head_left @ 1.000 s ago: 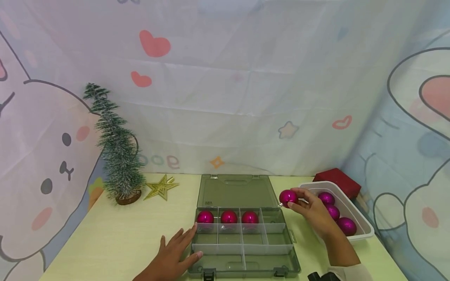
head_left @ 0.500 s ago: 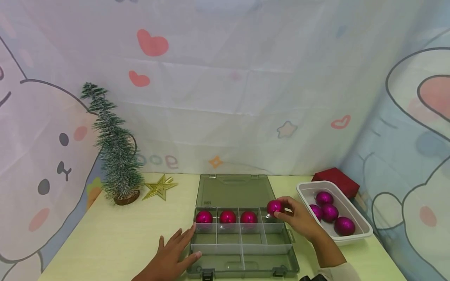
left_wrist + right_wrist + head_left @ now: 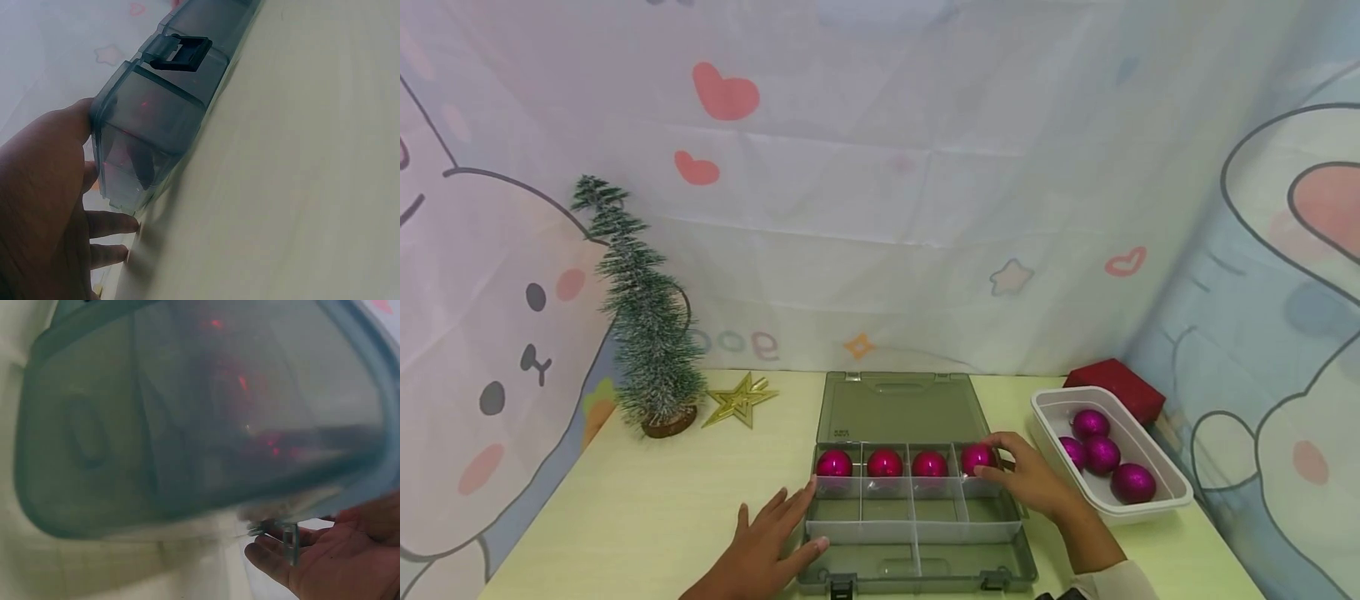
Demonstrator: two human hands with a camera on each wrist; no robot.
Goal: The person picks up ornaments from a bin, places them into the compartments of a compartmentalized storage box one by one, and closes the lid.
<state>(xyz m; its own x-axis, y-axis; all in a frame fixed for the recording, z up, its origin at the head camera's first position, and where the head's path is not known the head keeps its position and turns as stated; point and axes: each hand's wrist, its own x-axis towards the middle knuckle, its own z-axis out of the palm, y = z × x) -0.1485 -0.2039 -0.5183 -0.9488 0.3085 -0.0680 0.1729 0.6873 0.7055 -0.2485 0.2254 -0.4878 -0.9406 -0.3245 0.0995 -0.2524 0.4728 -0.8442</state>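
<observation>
The compartment box (image 3: 970, 557) lies on the desk (image 3: 625, 500) in front of the person, its lid (image 3: 902, 408) folded back toward the backdrop (image 3: 865, 208). The backdrop is a pale cloth printed with hearts, stars and cartoon animals, and it runs behind the desk and up both sides.

A small frosted tree (image 3: 651, 333) stands at the back left, well apart from the box and leaning a little to the left. To the right of the box, just beside the right forearm, sits a white tub (image 3: 1138, 443) with four glittery purple baubles (image 3: 1133, 483) in it; a dark red box (image 3: 1116, 385) stands behind the tub.

The left hand (image 3: 767, 542) lies along the box's left side with fingers straight and spread, index fingertip and thumb touching the edge. The right hand (image 3: 1033, 475) reaches in over the box's right side, thumb and fingers curled round a shiny magenta bauble (image 3: 976, 460), which sits in the rightmost compartment of the back row, partly covered by those fingers.

The gold star (image 3: 743, 402) lies between tree and box. Three more magenta baubles (image 3: 884, 463) fill the other back compartments, one in each, with thin clear dividers between them.
</observation>
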